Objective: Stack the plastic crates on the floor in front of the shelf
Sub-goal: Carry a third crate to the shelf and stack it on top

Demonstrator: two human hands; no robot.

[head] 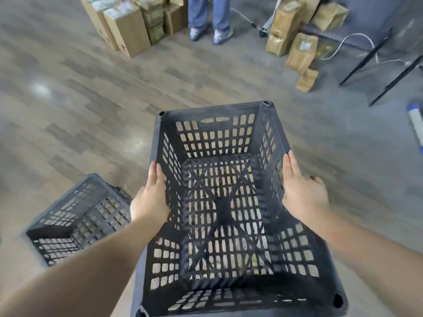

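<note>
Head view, looking down past my forearms. Black plastic crate (pixel 229 213) held upright, open top facing me, lattice floor and slotted walls visible, wood-look floor (pixel 91 99) showing through the holes. My left hand (pixel 150 200) clasps the left rim, thumb inside the wall, fingers outside. My right hand (pixel 302 191) clasps the right rim, thumb lying along the rim edge, fingers wrapped outside. Both grips closed on the crate; it sits between my hands, in front of my body, its near rim at the bottom edge of view. Whether it rests on anything beneath, I cannot tell.

Left and lower: second black crate (pixel 77 220) on the floor, tipped on its side, open mouth toward the left, partly behind my left forearm. Apart from the held crate.

Farther out, floor bare in the middle. Far right edge: blue-and-white object (pixel 415 124), cut off by the frame. Beyond it, dark table legs (pixel 366 58) and a white cable (pixel 348 40). Brown wrapped parcels (pixel 299 46) heaped by those legs. Top left: tall cardboard boxes (pixel 123 28). Between boxes and parcels, another person's legs (pixel 208 17) in blue trousers, standing. Image blurred throughout.
</note>
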